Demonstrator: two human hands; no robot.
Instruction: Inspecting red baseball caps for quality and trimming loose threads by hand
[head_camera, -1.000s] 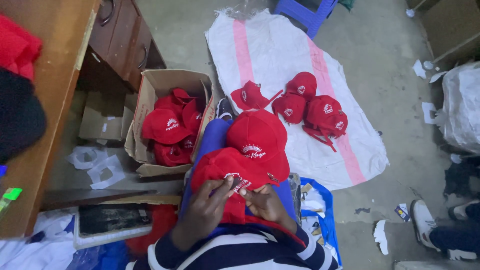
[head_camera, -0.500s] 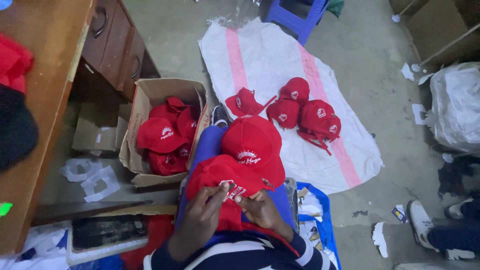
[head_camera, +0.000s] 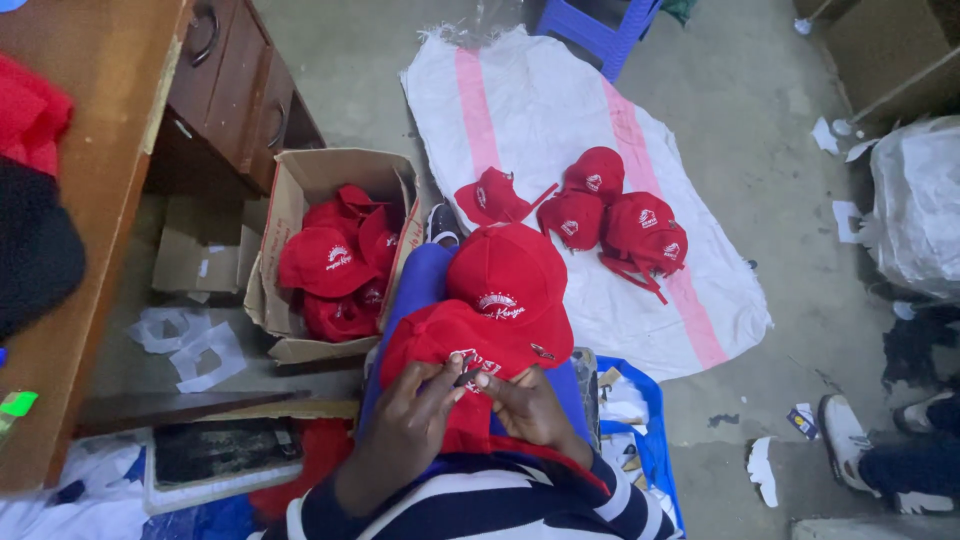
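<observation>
A red cap (head_camera: 440, 345) with white embroidery lies on my lap. My left hand (head_camera: 415, 420) and my right hand (head_camera: 525, 405) both pinch it near the embroidery, and a small dark tool shows between the fingertips. A second red cap (head_camera: 505, 275) rests on my knee just beyond the first. Several more red caps (head_camera: 610, 215) lie in a loose heap on the white sack (head_camera: 560, 110) spread on the floor ahead.
An open cardboard box (head_camera: 300, 190) to my left holds several red caps. A wooden desk (head_camera: 110, 150) with drawers stands at far left. A blue stool (head_camera: 600, 25) is at the top. Another person's shoe (head_camera: 845, 435) and a white bag (head_camera: 915, 205) are at right.
The view has shifted slightly. My hands stay on the cap in my lap, with the fingers working closer together at the embroidery.
</observation>
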